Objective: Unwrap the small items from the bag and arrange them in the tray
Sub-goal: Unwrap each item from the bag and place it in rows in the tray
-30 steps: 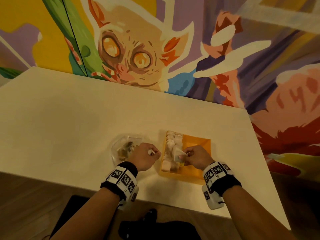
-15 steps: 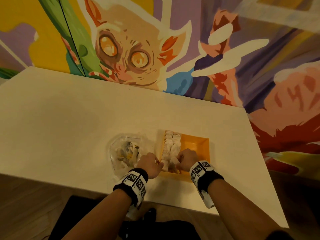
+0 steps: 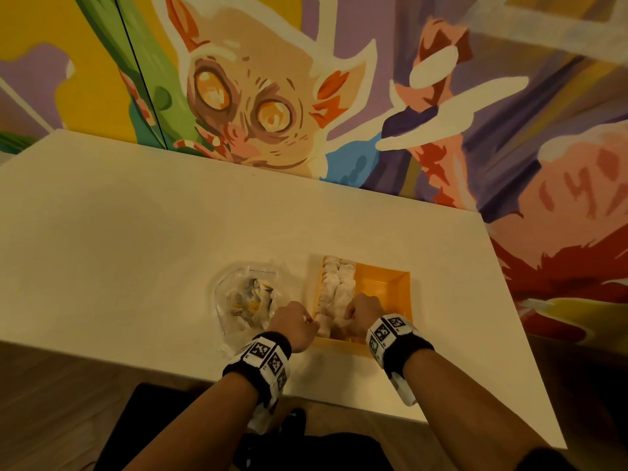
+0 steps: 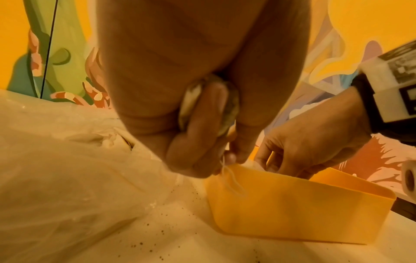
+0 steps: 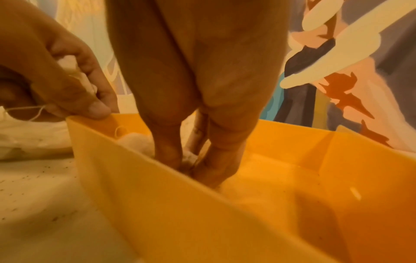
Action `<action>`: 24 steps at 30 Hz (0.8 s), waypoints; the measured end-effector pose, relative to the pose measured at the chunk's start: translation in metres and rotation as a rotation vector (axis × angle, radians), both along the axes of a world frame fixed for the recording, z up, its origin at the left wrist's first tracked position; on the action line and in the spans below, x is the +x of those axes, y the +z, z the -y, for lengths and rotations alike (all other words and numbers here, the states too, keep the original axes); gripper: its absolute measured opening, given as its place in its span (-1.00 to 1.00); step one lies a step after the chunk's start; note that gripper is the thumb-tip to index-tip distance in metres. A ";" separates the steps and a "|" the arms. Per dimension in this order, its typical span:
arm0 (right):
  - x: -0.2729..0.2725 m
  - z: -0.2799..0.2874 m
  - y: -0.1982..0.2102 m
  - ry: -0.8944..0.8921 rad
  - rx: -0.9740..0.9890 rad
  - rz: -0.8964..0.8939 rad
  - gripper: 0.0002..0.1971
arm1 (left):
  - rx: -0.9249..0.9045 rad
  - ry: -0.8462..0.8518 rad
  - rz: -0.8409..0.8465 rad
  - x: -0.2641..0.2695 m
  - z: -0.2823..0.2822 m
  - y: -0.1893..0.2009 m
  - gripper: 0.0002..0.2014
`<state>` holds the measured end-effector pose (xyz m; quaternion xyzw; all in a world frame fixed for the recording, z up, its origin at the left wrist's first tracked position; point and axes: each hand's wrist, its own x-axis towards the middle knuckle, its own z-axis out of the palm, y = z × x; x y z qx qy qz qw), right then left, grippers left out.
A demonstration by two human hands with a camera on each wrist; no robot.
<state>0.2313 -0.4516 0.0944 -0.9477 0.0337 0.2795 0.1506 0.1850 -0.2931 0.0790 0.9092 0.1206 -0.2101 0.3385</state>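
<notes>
Left of centre on the table [image 3: 102, 266] I see the limp bag [image 3: 244, 300]; my left hand [image 3: 294, 326] clenches a crumpled wrapper [image 4: 229, 113]; my right hand [image 3: 362, 314] pinches a pouch [image 5: 188, 157] into the tray [image 3: 384, 283]; it looks light, soft, tearable, best held by its body.

The head camera looks steeply down from above the near edge of the table [image 3: 136, 249], taking in the whole tabletop and the mural wall [image 3: 441, 96] behind it, with the orange tray [image 3: 384, 283] low and centre. The left wrist camera sits close, just left of the tray [image 4: 292, 210], low over the table, facing its outer near corner. The right wrist camera (closer still) hangs over the tray's near wall [image 5: 180, 204], looking into it toward the mural. All three views share the tray's near-left corner.
</notes>
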 end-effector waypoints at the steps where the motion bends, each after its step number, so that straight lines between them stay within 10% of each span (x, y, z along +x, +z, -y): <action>1: 0.000 0.001 -0.001 -0.006 -0.006 -0.001 -0.82 | 0.002 -0.001 -0.002 0.000 0.000 -0.001 -0.65; 13: 0.001 0.002 0.004 -0.072 -0.007 -0.033 -0.34 | -0.008 0.046 -0.010 0.001 0.002 -0.010 -0.66; 24: 0.011 -0.002 0.006 -0.108 0.083 -0.069 -0.30 | -0.054 0.049 0.013 0.001 0.000 -0.011 -0.72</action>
